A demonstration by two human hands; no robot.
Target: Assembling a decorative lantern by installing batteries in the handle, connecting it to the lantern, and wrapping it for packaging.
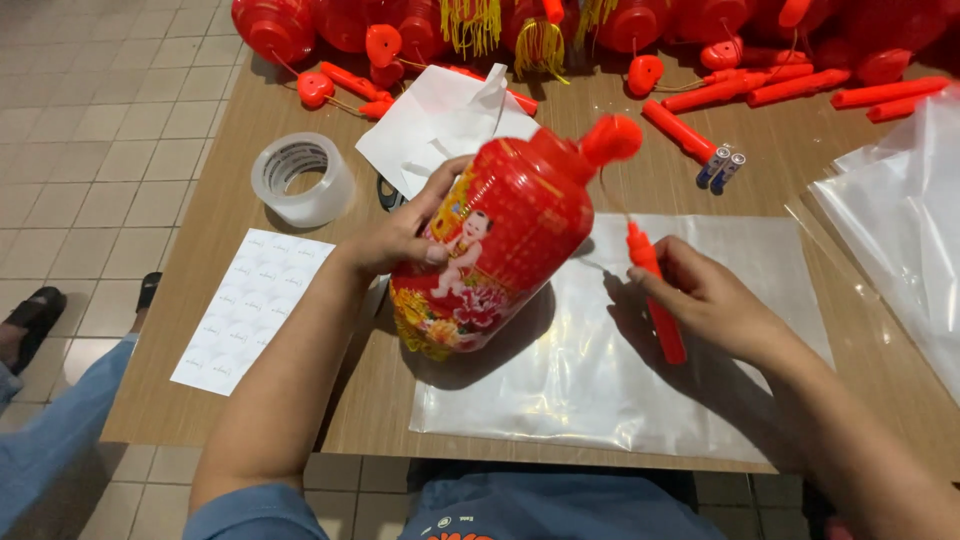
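Lantern [495,240] and stick [655,290] held over tabletop centre.
My left hand [405,235] grips the light, crushable lantern's side; right hand [705,300] pinches the stiff stick.

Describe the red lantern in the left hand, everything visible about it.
The red lantern is a glossy plastic, barrel-shaped shell with a printed picture of a child and flowers in yellow, pink and green. A round red cap tops its narrow neck. It tilts, cap up and to the right, above a clear plastic bag. The left hand grips its side; nothing else visibly touches it.
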